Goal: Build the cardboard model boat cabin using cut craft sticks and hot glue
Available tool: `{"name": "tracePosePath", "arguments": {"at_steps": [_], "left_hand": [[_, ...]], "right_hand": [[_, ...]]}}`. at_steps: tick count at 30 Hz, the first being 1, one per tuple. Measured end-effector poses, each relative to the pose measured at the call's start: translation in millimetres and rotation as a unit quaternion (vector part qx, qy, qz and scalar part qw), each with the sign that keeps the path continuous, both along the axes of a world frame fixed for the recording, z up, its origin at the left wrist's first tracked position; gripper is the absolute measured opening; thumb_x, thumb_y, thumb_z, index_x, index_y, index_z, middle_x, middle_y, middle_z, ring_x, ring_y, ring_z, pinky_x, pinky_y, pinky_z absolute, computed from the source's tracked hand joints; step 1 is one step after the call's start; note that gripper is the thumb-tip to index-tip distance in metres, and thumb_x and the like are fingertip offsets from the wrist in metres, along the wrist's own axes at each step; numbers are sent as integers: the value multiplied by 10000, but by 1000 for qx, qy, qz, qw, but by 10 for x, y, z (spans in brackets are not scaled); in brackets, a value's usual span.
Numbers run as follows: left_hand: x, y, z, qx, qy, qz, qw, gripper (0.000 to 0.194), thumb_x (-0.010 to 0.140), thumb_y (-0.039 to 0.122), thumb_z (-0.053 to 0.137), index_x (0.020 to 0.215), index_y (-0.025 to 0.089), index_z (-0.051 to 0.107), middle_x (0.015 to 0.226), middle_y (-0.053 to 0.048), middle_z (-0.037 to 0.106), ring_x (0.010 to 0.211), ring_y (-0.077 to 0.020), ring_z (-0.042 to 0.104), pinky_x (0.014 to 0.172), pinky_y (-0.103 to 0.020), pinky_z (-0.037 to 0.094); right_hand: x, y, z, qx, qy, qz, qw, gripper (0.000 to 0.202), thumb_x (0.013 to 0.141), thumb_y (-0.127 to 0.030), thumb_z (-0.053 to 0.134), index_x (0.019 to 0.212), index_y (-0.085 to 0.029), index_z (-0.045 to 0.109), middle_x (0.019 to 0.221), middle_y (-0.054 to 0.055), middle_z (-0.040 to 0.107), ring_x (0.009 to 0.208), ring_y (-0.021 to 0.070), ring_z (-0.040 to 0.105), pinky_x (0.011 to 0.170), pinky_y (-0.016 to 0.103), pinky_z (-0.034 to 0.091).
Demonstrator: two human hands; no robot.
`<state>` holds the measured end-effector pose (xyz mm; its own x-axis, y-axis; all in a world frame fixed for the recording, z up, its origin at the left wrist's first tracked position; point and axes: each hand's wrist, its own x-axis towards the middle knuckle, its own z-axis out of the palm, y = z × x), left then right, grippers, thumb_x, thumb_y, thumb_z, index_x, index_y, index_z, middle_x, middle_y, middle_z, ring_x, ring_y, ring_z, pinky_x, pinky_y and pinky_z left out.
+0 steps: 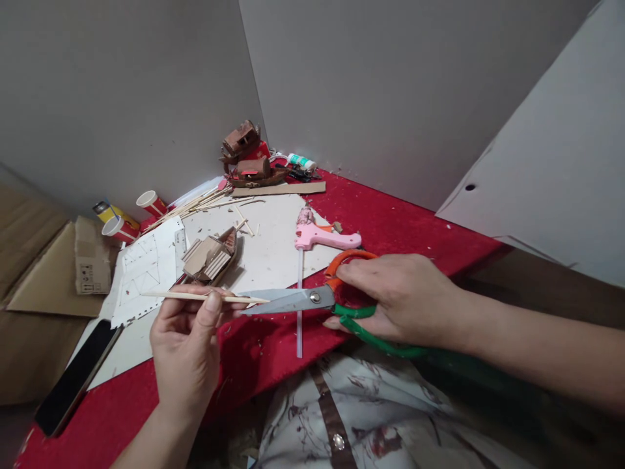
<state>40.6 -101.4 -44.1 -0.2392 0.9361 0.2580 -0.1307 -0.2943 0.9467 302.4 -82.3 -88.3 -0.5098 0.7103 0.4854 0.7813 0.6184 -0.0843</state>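
My left hand (188,335) pinches a thin pale wooden stick (188,296) between thumb and fingers, held level over the table's front part. Scissors (312,298) with one orange and one green handle are in my right hand (407,296), its fingers through the loops. The blades point left and their tips meet the right end of the stick; whether the stick lies between them I cannot tell. Just beyond my left hand sits a small cardboard model boat (209,257). A pink glue gun (325,236) with a clear glue stick (299,312) lies behind the scissors.
On the red tabletop (390,221) lies a white board (278,218). Toward the back are two brown model boats (256,169), a cardboard strip (278,189) and a bundle of sticks (195,207). Paper cups (151,203), a drawing sheet (144,270), a phone (75,378) and cardboard boxes (41,280) stand left.
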Motion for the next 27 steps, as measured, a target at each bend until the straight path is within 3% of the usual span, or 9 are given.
{"name": "tracePosePath", "arguments": {"at_steps": [10,20,27], "left_hand": [[21,30,10,-10,-5,-5,1000,111,746,188,801,767,158,696,720,-3,709,628,-133,693,591,-225,604],[-6,5,10,-20,0,3,1000,141,732,210,818,780,166,693,719,3,712,669,-123,702,671,-221,601],[14,18,17,-28,-5,6,1000,160,707,215,835,765,165,694,703,8,696,632,-126,692,583,-199,582]], "right_hand": [[19,3,-34,-1,29,27,999,466,887,-632,522,695,-208,521,577,1,581,513,166,561,496,307,253],[-14,1,31,5,8,11,1000,457,866,-631,543,709,-202,541,597,18,599,541,182,583,514,311,255],[-4,8,26,-11,24,21,999,478,895,-643,488,691,-211,516,582,5,577,526,177,568,506,306,260]]}}
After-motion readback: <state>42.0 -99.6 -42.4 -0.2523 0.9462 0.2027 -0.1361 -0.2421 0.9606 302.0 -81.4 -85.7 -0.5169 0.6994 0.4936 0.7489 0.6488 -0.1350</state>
